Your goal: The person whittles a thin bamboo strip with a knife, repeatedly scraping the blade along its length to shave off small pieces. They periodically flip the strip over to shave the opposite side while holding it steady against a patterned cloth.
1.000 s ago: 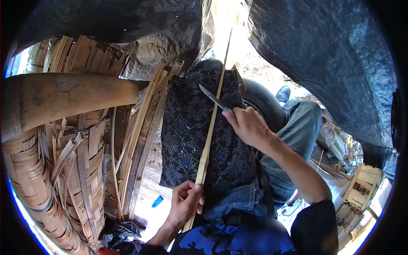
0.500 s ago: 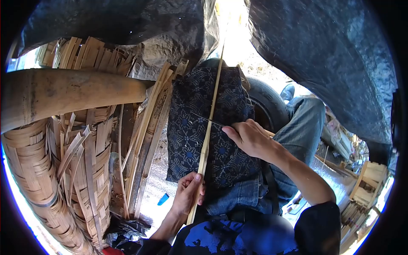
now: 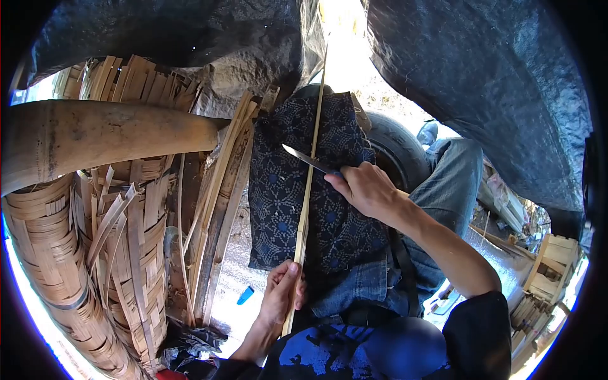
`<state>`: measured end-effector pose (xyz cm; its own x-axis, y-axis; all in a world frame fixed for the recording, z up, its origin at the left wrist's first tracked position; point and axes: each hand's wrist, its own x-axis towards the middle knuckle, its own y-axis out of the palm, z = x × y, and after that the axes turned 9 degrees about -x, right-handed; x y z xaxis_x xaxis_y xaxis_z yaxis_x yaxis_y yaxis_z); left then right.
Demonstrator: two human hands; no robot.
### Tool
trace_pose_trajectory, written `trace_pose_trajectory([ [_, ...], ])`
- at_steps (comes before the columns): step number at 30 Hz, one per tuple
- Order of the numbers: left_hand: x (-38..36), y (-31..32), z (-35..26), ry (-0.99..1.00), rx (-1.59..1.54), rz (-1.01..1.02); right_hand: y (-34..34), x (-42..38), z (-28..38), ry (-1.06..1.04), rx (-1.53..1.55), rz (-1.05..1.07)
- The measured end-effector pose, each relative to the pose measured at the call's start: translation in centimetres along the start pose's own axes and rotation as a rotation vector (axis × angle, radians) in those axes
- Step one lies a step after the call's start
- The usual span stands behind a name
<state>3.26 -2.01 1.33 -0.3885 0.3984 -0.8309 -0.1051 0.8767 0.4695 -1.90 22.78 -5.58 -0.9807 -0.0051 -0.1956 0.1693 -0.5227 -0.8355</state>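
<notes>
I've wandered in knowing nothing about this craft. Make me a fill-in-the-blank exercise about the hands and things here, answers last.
The bare hand gripping the long, thin, pale bamboo strip nearer the body is the person's ____ one.
The other hand holds a ____, its pointed metal blade crossing the strip.
The dark, pale-patterned cloth lies over the person's ____.
The small scrap on the ground is bright ____.

Missing words: left; knife; lap; blue.

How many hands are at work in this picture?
2. The left hand grips the lower part of the bamboo strip; the right hand holds the knife across it, above the patterned cloth.
</notes>
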Motion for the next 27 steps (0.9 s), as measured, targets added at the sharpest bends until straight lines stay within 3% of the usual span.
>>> trace_pose_trajectory([
  [3, 0.0, -0.3, 0.3, 0.005, -0.030, 0.009, 0.2, 0.2, -0.5, -0.031, 0.017, 0.005],
  [8, -1.2, -0.6, 0.6, -0.021, -0.022, 0.013, 2.4, 2.1, -3.4, -0.227, -0.127, -0.350],
  [9, -1.6, -0.9, 0.9, -0.022, -0.025, 0.005, 0.6, 2.7, -2.9, -0.067, -0.033, -0.093],
  [10, -2.0, -1.2, 1.1, -0.018, -0.017, 0.011, 1.0, 3.4, -3.8, -0.065, -0.035, -0.104],
  [12, -2.4, -1.5, 1.3, -0.029, -0.019, -0.016, 1.4, 5.0, -5.7, -0.285, -0.255, -0.388],
  [14, -2.5, -1.6, 1.5, -0.031, -0.013, -0.010, -0.2, 7.1, -6.5, 0.018, -0.050, -0.099],
  [18, -2.4, -0.5, 0.6, -0.017, 0.066, -0.053, -2.0, 11.2, -8.4, 0.371, 0.155, -0.141],
  [19, -2.2, -0.4, 0.6, 0.024, 0.124, -0.009, -3.1, 10.8, -7.3, 0.387, 0.165, -0.286],
  [22, -1.4, 0.7, -0.2, 0.116, 0.364, 0.041, -4.3, 7.8, -4.4, 0.278, 0.283, -0.337],
  [26, 1.4, -0.6, -1.1, -0.033, 0.343, 0.166, -4.1, 2.7, -2.9, 0.048, 0.368, -0.155],
  [27, 1.7, -0.1, -1.5, -0.048, 0.314, 0.172, -4.3, 1.5, -1.9, 0.070, 0.382, -0.098],
])
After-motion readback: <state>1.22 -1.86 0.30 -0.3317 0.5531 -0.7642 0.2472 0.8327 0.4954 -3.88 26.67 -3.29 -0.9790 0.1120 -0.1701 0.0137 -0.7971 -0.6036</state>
